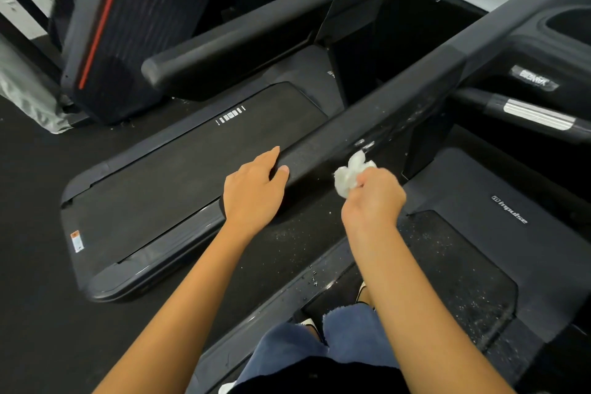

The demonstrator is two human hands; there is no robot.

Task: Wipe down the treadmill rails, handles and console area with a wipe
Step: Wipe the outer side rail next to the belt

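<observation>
The black left handrail (pixel 393 105) of the treadmill I stand on runs from centre up to the right, towards the console (pixel 543 51). My left hand (pixel 252 189) rests on the rail's near end, thumb on top and fingers curled round its far side. My right hand (pixel 372 198) is closed round a crumpled white wipe (pixel 350 174), which sits against the rail's inner side just right of the left hand. Wet streaks and droplets show on the rail above the wipe. A chrome-banded front handle (pixel 537 115) sticks out at the right.
A second treadmill (pixel 179 176) stands to the left with its own black handrail (pixel 256 35). A black machine with a red stripe (pixel 105 32) stands behind it. Droplets speckle the belt (pixel 457 269) and side rail beneath me. My jeans and shoes show at the bottom.
</observation>
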